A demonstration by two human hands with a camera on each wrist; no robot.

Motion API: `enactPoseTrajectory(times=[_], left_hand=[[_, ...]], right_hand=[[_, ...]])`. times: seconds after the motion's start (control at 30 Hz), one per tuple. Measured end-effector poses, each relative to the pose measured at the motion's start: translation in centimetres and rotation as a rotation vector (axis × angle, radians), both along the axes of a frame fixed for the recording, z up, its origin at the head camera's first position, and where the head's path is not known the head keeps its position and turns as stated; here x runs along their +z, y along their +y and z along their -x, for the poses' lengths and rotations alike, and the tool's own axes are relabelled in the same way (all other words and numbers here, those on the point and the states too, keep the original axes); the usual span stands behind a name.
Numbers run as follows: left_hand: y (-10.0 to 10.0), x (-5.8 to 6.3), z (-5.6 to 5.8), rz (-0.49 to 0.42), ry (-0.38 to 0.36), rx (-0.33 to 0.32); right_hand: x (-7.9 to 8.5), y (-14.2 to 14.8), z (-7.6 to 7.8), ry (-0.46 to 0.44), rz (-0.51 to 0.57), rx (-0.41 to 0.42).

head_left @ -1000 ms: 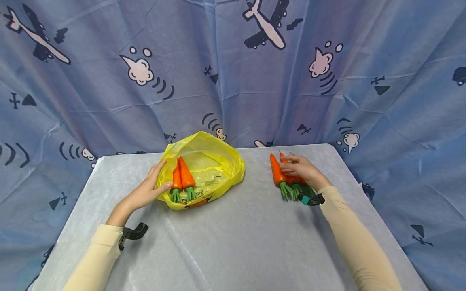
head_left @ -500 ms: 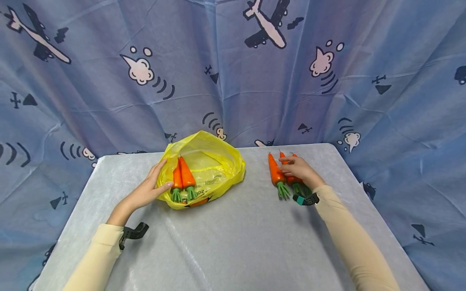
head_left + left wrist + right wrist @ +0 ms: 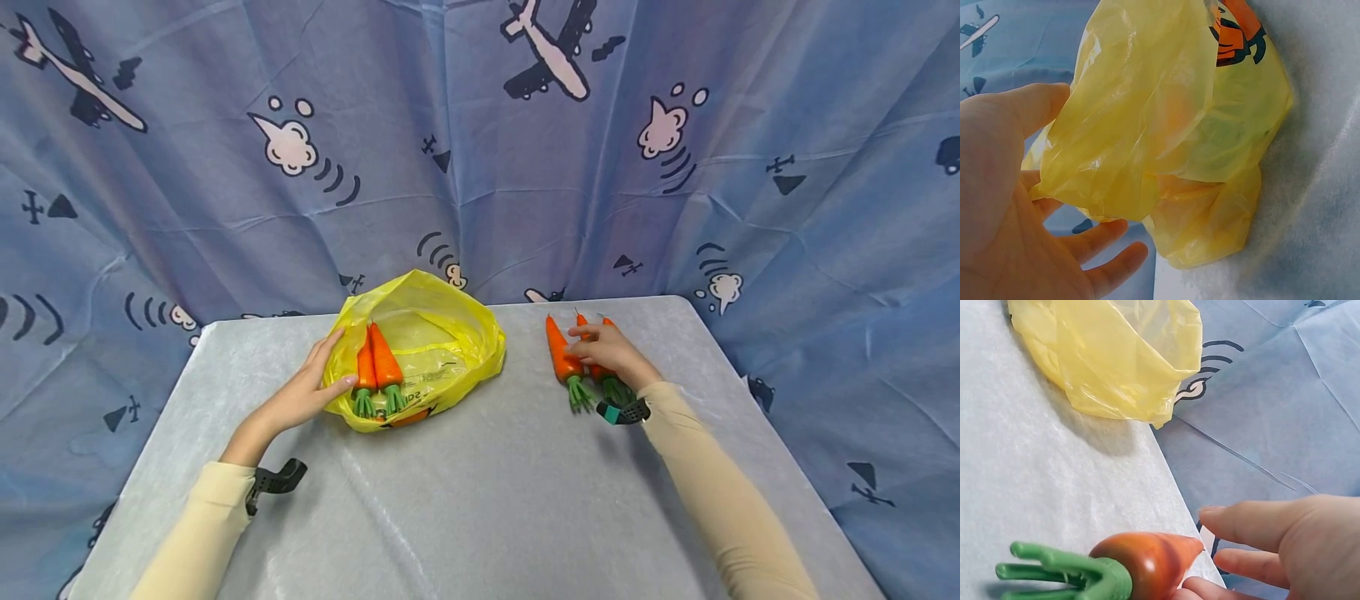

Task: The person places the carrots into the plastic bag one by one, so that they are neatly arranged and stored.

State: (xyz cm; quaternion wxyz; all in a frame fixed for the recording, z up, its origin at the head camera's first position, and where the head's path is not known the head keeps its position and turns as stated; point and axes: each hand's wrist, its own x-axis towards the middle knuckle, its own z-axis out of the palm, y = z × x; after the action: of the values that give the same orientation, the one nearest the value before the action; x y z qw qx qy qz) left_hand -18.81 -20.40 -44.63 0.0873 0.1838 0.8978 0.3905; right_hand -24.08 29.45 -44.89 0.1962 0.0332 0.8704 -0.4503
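Looking maybe partway there: two carrots (image 3: pixel 386 360) show inside the yellow bag (image 3: pixel 442 321), three more carrots (image 3: pixel 559 348) remain on the pale grey counter (image 3: pixel 480 500), left hand (image 3: pixel 300 392) spread against the bag, right hand (image 3: pixel 613 350) loose-fingered over those three, blue plane-print curtain (image 3: pixel 480 167) behind.

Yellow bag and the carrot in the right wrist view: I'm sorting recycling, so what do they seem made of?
Yellow bag: likely thin, glossy plastic film; it wrinkles and lets orange show through.
Carrot: smooth and shiny, perhaps moulded plastic or painted foam; it catches a highlight, and its blunt green stalks look rubbery.
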Motion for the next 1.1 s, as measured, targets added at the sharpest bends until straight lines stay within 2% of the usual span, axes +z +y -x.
enactPoseTrajectory(times=[0.3,0.6,0.8,0.9,1.1], left_hand=[[-0.1,-0.3,0.0,0.001,0.008,0.005],[-0.2,-0.4,0.0,-0.01,0.02,0.01],[-0.4,-0.6,0.1,-0.005,0.019,0.008],[-0.4,-0.6,0.2,-0.006,0.025,0.008],[-0.5,-0.6,0.2,-0.005,0.022,0.012]], right_hand=[[-0.6,-0.9,0.1,0.026,-0.061,0.029],[-1.9,-2.3,0.0,0.041,-0.099,-0.001],[-2.3,-2.9,0.0,0.008,-0.132,-0.042],[-2.5,-3.1,0.0,-0.013,-0.135,-0.064],[-2.8,-3.2,-0.2,0.004,-0.115,-0.081]])
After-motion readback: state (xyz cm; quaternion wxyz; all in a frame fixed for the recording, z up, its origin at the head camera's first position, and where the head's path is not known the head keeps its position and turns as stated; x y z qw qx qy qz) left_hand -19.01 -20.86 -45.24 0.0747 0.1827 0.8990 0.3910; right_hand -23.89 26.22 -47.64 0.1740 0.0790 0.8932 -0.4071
